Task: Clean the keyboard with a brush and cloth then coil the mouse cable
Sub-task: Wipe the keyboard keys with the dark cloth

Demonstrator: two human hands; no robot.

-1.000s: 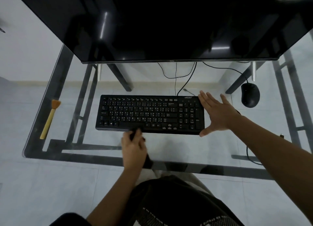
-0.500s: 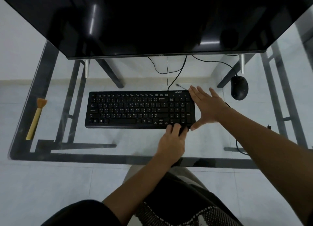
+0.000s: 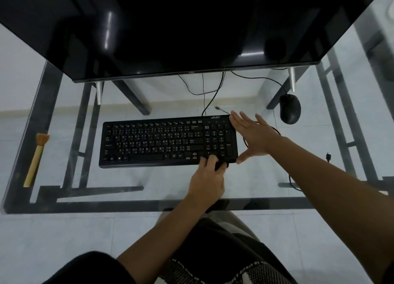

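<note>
A black keyboard lies in the middle of the glass desk. My left hand holds a dark cloth pressed on the keyboard's front right corner, by the number pad; most of the cloth is hidden under the fingers. My right hand lies flat with straight fingers against the keyboard's right end, its thumb at the front corner. A wooden-handled brush lies alone at the desk's left edge. The black mouse sits at the back right, its cable running loose behind the keyboard.
A large dark monitor overhangs the back of the desk on two metal legs. A loose plug and more cable lie at the right. The glass desk's front edge is just beyond my knees; the metal frame shows through the glass.
My left hand with the cloth slid right along the keyboard's front edge, from the space bar to the number pad corner. My right hand stayed at the keyboard's right end.
</note>
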